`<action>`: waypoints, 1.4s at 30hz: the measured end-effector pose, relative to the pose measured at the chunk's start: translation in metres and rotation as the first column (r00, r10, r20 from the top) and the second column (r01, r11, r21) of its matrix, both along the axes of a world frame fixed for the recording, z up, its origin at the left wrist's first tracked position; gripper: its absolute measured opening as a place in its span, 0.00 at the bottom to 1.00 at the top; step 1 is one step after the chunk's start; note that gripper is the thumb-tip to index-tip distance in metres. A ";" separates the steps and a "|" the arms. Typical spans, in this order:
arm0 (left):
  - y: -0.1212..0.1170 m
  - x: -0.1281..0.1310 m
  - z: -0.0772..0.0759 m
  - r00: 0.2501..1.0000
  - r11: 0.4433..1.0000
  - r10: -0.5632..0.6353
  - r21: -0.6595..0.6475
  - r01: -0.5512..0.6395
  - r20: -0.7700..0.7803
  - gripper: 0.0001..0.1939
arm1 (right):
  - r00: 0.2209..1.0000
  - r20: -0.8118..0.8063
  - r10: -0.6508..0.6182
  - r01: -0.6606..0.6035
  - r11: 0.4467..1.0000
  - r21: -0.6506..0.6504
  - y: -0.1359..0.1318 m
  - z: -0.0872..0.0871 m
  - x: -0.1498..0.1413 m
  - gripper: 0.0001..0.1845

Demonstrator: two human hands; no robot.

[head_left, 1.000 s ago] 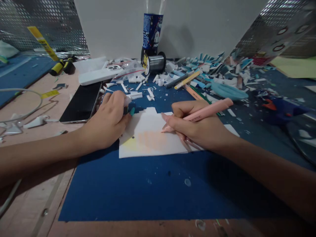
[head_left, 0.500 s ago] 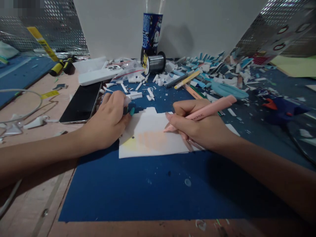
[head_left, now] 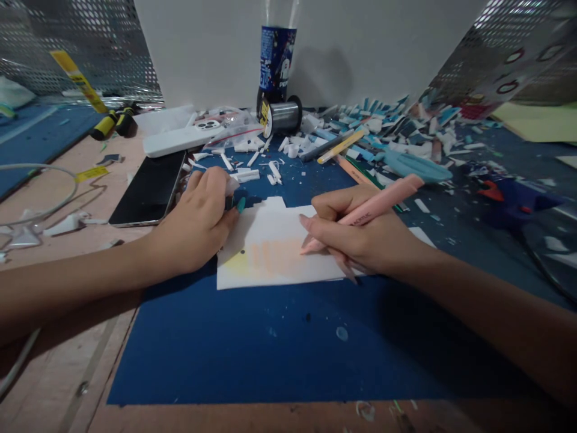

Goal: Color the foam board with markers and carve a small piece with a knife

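Note:
A peach acrylic marker (head_left: 383, 201) slants in my right hand (head_left: 360, 231), pinched between thumb and fingers. Its tip meets a white sheet (head_left: 265, 216) that lies on the blue mat (head_left: 252, 343). On the sheet are a patch of peach strokes (head_left: 276, 257), a pale yellow patch (head_left: 235, 263) and a small dark dot. My left hand (head_left: 202, 219) rests at the sheet's left edge with its fingers curled closed. Something whitish shows by its fingertips; what it is I cannot make out. The right hand covers part of the sheet's right side.
Left of my left hand lies a dark phone (head_left: 146, 189). Behind are a white phone-shaped piece (head_left: 183, 139), a wire spool (head_left: 285, 117) and a bottle (head_left: 277, 60). Several markers, such as a yellow one (head_left: 342, 146), lie among foam scraps. A blue glue gun (head_left: 518, 204) sits at right.
My right hand has drawn the marker tip slightly down the sheet, and the peach patch reaches a little farther right. My left hand stays in place.

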State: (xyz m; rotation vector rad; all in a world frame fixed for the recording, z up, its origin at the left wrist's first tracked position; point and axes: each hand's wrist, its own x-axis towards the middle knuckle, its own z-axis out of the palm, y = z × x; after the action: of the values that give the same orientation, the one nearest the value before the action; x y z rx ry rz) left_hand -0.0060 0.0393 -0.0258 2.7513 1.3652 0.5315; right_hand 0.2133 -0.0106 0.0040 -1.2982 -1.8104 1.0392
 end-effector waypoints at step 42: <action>0.000 0.001 0.000 1.000 1.000 0.004 0.009 -0.004 0.016 0.07 | 0.987 -0.017 0.158 -0.158 0.987 0.013 0.001 -0.001 -0.001 0.24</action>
State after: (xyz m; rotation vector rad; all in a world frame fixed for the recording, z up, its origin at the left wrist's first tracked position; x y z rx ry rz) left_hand -0.0047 0.0393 -0.0262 2.7461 1.3683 0.5604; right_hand 0.2124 -0.0098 0.0030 -1.1493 -1.9280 1.1192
